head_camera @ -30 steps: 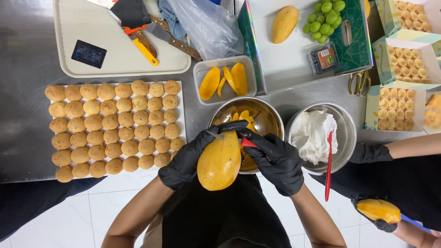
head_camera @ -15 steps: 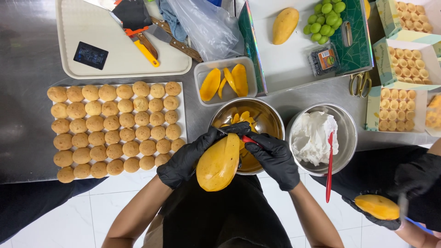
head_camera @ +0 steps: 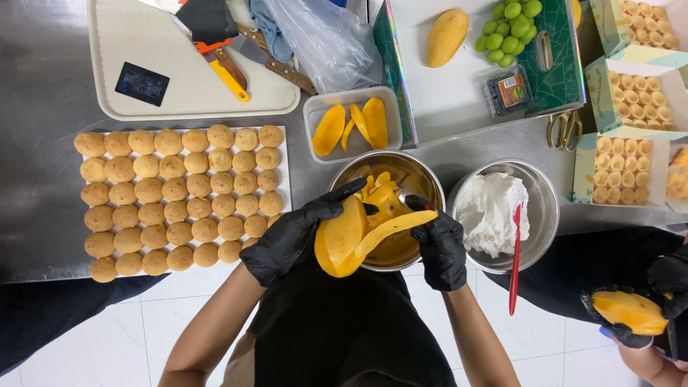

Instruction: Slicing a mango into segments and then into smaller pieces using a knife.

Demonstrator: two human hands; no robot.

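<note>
Counter edge: the steel bowl of mango pieces (head_camera: 412, 251) overhangs it slightly; white tiled floor (head_camera: 86, 337) lies open below.
Room: tight, between the white tray of round golden puffs (head_camera: 283, 154) and the steel bowl of white cream (head_camera: 548, 208).
Mango: a smooth, glossy, peeled yellow mango (head_camera: 340, 240) over the bowl's near rim, a long flat slice (head_camera: 390, 228) hanging from it.
Left hand (head_camera: 290, 240): black glove, curled around the mango.
Right hand (head_camera: 441, 247): black glove, closed on a red-handled knife (head_camera: 428, 209), mostly hidden.
</note>
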